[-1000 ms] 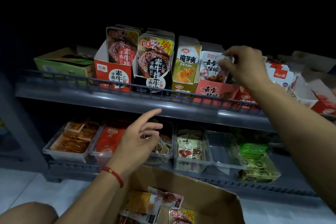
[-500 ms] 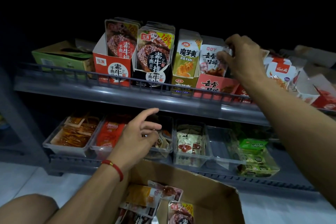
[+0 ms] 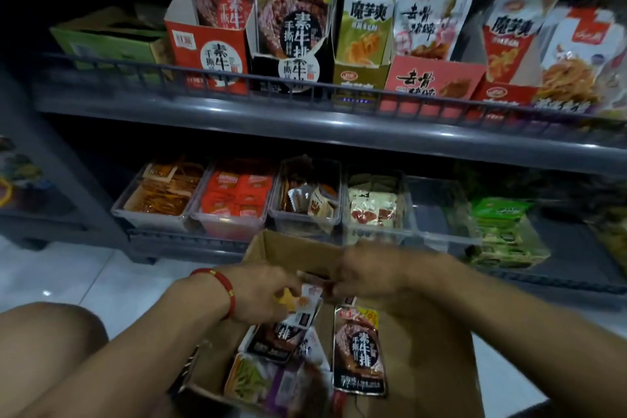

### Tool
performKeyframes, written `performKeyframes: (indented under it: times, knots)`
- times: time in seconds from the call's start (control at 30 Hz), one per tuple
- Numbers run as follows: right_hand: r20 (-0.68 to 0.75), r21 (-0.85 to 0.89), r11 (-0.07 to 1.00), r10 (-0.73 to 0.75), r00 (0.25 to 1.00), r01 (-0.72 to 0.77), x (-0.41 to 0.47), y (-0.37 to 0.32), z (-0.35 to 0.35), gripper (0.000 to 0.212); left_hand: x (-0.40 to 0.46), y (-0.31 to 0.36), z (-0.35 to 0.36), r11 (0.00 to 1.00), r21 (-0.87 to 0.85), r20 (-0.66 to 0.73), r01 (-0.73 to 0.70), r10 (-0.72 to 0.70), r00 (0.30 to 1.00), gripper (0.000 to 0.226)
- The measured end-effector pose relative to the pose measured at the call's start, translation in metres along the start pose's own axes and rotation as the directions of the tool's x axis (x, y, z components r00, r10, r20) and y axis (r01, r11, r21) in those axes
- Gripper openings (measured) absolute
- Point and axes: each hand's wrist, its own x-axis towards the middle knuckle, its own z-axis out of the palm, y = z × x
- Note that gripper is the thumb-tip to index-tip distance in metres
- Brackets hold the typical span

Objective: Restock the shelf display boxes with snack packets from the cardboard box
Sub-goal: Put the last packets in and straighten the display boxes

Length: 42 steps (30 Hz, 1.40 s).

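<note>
Now both hands over cardboard box (image 3: 288, 253) | left hand (image 3: 263, 295) pinches small packet (image 3: 307, 299) (blurred) | right hand (image 3: 368, 276) meets its far end, grip unclear

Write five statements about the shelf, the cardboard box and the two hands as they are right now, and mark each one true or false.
1. Both hands are over the cardboard box. True: the left hand and the right hand meet above it.
2. The right hand is up at the top shelf. False: it is down at the box.
3. The left wrist wears a red bracelet. True.
4. The cardboard box is empty. False: several snack packets lie in it, among them a black-labelled packet.
5. The lower shelf holds clear plastic trays of packets. True.
</note>
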Motion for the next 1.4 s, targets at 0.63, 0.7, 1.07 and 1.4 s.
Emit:
performKeyframes:
  times: [0.63, 0.7, 1.07, 1.4]
  knots:
    - [-0.205, -0.218, 0.975, -0.085, 0.975, 0.039, 0.130, -0.008, 0.177, 0.063, 0.014, -0.025, 0.003, 0.992, -0.083, -0.061, 0.094, -0.100, 0.993, 0.047]
    - [-0.179, -0.256, 0.965, -0.112, 0.977, 0.063, 0.129, -0.015, 0.178, 0.057, 0.015, -0.025, 0.003, 0.993, -0.077, -0.052, 0.094, -0.098, 0.994, 0.047]
    - [-0.265, 0.500, 0.865, 0.193, 0.945, -0.036, 0.058, 0.011, 0.113, 0.027, 0.025, -0.032, 0.007, 0.987, -0.057, -0.193, 0.151, -0.159, 0.968, 0.041]
    - [-0.326, 0.945, 0.164, 0.480, 0.814, 0.282, -0.040, 0.010, 0.080, 0.020, 0.034, -0.028, 0.004, 0.809, -0.579, -0.426, -0.102, -0.193, 0.884, 0.044]
